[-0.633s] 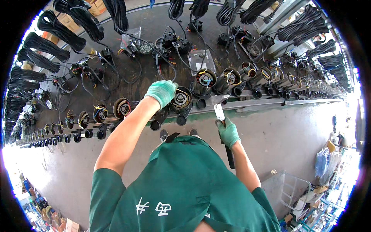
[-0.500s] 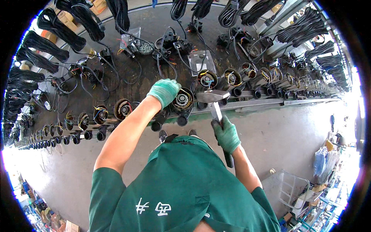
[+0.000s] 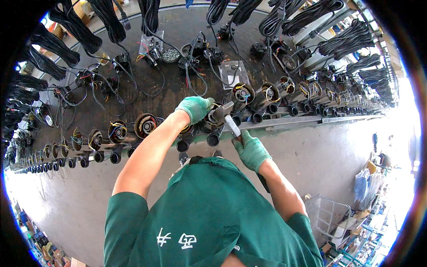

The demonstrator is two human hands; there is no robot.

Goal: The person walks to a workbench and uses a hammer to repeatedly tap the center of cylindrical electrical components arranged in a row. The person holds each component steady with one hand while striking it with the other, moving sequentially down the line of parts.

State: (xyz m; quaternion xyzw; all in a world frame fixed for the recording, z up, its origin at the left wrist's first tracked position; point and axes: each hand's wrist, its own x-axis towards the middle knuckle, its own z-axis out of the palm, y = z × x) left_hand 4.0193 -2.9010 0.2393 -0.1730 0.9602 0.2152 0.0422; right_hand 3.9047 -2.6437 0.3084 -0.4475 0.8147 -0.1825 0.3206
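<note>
My right hand [image 3: 252, 151], in a green glove, is closed round the handle of a hammer [image 3: 232, 126]. The hammer's metal head lies over the right side of an open, round motor housing [image 3: 208, 124] and hides part of its inside. My left hand [image 3: 195, 109], gloved in green too, is at that housing's far left rim with fingers drawn together; what they pinch, if anything, is hidden. Just right of the hammer stands another housing [image 3: 242, 93] with yellow and blue wires. On the left sits a housing with a coil [image 3: 146, 126].
Similar housings line the bench's near edge on both sides. Behind them on the dark bench [image 3: 147, 104] lie switch parts with grey cables, a clear plastic bag [image 3: 234, 74] and a heap of small metal pieces [image 3: 171, 56]. Bundled black cables [image 3: 106, 20] hang along the back.
The hammer has swung left and down, from beside the housing to over its opening, and my right hand moved left with it. My left hand stays by the same housing.
</note>
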